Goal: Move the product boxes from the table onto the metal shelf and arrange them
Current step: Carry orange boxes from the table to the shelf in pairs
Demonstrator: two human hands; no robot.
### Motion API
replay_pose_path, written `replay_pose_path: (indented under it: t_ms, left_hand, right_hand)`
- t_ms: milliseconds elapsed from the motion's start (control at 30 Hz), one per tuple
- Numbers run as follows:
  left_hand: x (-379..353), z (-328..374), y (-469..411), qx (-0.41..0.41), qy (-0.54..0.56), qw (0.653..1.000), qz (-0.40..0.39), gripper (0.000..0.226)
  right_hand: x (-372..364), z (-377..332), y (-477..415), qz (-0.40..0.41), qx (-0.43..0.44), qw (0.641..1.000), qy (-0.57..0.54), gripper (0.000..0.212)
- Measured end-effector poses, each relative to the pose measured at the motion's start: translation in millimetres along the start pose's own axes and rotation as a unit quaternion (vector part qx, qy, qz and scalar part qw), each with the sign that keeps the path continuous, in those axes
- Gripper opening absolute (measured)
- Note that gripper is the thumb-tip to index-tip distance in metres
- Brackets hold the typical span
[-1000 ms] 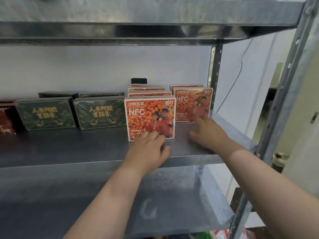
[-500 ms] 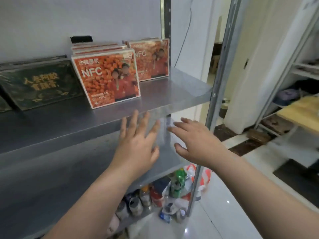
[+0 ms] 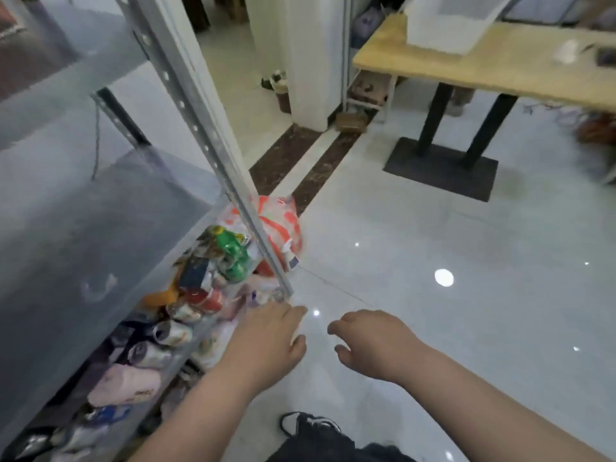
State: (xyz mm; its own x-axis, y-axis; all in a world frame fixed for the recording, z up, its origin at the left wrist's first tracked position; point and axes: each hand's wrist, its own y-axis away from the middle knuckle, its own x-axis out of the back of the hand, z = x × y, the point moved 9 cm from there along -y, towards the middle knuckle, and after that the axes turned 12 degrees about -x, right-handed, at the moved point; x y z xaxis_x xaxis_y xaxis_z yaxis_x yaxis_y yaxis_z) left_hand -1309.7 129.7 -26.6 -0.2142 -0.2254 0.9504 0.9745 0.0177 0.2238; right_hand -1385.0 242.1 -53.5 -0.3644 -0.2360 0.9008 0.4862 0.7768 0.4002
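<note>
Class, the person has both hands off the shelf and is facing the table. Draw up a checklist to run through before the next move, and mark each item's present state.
1. The left hand is free: ok, it holds nothing.
2. The right hand is free: ok, loosely curled, it holds nothing.
3. The floor towards the wooden table is unobstructed: ok, bare tile shows.
4. There are product boxes waiting on the table: cannot tell; only a white bin and small blurred items show.
5. The left hand is apart from the shelf post: cannot tell, it hangs right by the post's foot.
6. The orange-white bag is off the route: ok, it lies beside the post.
</note>
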Motion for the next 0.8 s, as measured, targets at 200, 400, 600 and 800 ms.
replay_pose_path:
  t_ms: [200,400,600,800]
  left_hand:
    - [-72.0,99.3,-25.9,-0.141,-0.013,0.985,-0.099,0.065]
    - [-100.8,163.4,-40.7,-0.295,-0.043,0.946,-0.127,0.067]
    - [-125.9,218.4,-36.9,-0.431,-0.076,0.881,-0.181,0.075]
    - [-155.3,315.4,22.5,-0.579,-0.104,0.784,-0.198,0.052]
  right_hand:
    - [-86.4,77.6,89.8,-0.061,-0.127,0.987,-0.071,0.035]
    - [-125.7,105.0,177.8,-0.046,-0.278,0.95,-0.132,0.033]
    - [-163.6,84.1,252.2,-0.014,-0.456,0.871,-0.184,0.033]
    - [-219.3,18.3,359.3,-0.001,-0.613,0.747,-0.259,0.037]
